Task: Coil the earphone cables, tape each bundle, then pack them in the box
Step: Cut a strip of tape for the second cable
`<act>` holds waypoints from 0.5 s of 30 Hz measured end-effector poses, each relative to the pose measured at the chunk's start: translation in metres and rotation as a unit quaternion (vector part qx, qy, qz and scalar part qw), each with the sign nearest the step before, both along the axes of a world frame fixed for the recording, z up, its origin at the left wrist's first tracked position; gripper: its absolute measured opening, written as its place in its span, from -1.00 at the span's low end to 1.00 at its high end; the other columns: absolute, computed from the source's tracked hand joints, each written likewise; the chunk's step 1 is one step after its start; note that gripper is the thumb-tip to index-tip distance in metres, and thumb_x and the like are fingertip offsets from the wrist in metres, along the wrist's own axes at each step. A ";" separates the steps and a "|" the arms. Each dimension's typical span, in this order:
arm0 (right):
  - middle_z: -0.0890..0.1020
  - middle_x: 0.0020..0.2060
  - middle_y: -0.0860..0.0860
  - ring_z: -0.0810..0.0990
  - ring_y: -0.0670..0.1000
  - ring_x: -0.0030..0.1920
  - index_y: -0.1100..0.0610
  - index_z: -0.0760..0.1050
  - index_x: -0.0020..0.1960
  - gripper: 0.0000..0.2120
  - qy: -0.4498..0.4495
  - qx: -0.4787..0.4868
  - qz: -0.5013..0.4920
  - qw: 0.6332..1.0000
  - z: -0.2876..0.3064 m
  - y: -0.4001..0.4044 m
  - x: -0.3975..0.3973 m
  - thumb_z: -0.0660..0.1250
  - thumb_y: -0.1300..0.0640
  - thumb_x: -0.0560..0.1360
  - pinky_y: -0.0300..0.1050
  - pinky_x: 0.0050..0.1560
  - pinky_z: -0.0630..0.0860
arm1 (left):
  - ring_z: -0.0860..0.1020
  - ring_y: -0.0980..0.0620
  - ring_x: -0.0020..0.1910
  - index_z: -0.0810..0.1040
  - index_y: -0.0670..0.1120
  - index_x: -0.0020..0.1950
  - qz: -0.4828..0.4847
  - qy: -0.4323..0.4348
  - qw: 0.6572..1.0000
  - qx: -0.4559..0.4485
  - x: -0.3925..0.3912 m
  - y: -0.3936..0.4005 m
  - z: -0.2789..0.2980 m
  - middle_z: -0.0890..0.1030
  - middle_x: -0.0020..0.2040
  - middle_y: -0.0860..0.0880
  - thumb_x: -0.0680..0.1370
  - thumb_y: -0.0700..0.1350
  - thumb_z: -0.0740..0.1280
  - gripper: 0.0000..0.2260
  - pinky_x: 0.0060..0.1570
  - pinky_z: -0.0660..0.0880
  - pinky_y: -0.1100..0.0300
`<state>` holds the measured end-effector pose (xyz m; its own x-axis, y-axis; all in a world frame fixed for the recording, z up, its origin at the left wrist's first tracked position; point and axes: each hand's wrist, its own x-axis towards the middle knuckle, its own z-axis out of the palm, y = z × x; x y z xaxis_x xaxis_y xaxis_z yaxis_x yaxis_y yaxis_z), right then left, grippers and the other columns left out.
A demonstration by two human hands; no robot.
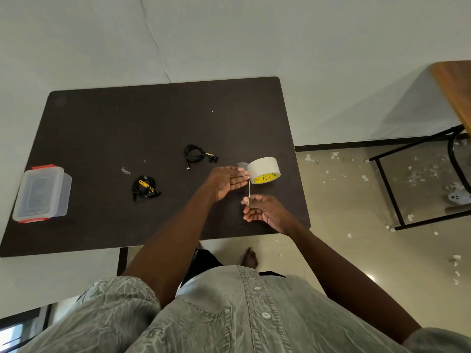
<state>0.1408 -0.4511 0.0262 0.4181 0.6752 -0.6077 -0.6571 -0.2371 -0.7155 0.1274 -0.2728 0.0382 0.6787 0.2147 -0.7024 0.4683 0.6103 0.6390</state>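
The left hand (226, 182) steadies the tape roll (263, 170) with extended fingers while the right hand (265, 211) pinches the free strip of tape (248, 192) and holds it taut toward the body, probably so a length can be torn off. Both coiled earphone bundles lie clear of the hands: one black bundle (195, 154) mid-table, one with a yellow tag (145, 189) nearer the closed box (42, 193) at the left edge of the table (102, 123).
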 end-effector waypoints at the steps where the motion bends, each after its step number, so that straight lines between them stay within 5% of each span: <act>1: 0.62 -0.19 0.20 0.65 0.11 -0.21 0.38 0.51 0.17 -0.64 0.002 0.002 0.005 1.000 -0.001 0.000 0.001 0.38 0.14 0.49 -0.12 -0.13 0.62 | 0.67 -0.11 -0.10 0.52 -0.29 0.04 0.001 0.003 1.000 0.001 0.001 0.000 0.000 0.64 0.04 -0.26 0.54 -0.39 0.29 -0.89 -0.13 0.64 0.10; 15: 0.60 -0.17 0.18 0.61 0.09 -0.15 0.33 0.52 0.18 -0.74 0.012 0.015 0.036 0.999 -0.011 0.007 0.017 0.27 0.17 0.59 -0.12 -0.07 0.58 | 0.65 -0.11 -0.06 0.55 -0.29 0.02 -0.001 0.046 0.999 -0.017 0.003 0.000 0.004 0.65 -0.04 -0.22 0.56 -0.29 0.25 -0.88 -0.08 0.60 0.10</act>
<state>0.1576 -0.4436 0.0150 0.3529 0.7208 -0.5966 -0.6568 -0.2632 -0.7066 0.1302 -0.2729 0.0424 0.6117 0.1878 -0.7685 0.5250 0.6303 0.5719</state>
